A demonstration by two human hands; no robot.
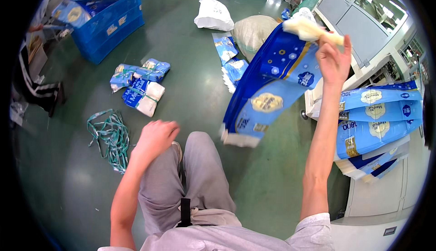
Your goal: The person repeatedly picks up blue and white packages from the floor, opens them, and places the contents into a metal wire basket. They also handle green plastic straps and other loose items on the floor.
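1. The right hand is raised and clamped on the top end of a blue plastic packaging bag, which hangs in the air.
2. The left hand is loosely closed and empty, above the knee.
3. Similar flat bags are stacked on the white counter.

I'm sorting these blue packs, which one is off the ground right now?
The long blue pack hanging from the raised right hand; the others lie on the floor, in the blue crate, or stacked on the white table.
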